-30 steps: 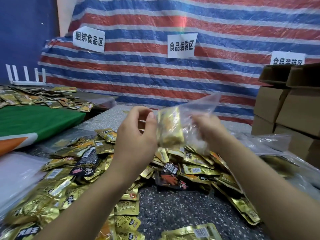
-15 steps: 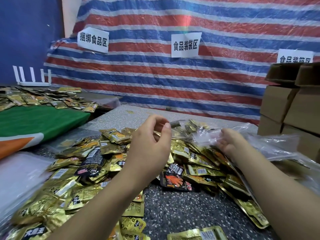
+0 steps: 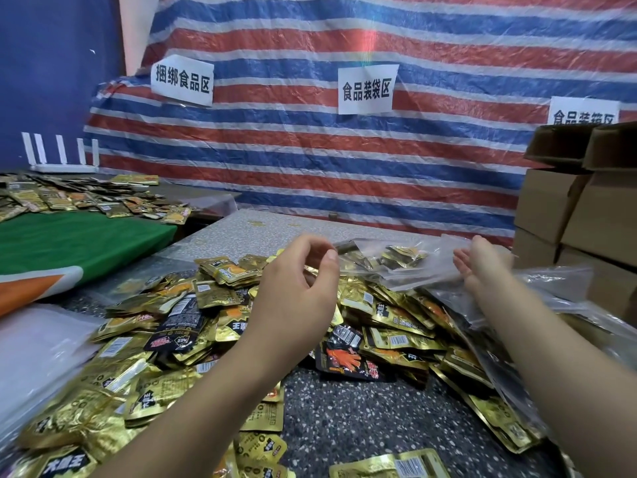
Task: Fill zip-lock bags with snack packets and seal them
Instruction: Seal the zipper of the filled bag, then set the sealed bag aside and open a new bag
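Speckled table is buried in gold snack packets. Left hand hovers loosely curled, holding nothing; right hand lies flat-fingered against the filled zip-lock bag.

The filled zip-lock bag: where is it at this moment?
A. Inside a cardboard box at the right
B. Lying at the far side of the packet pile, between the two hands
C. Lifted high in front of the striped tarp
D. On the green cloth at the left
B: the filled zip-lock bag lies on the far edge of the packet pile, between the left hand and the right hand.
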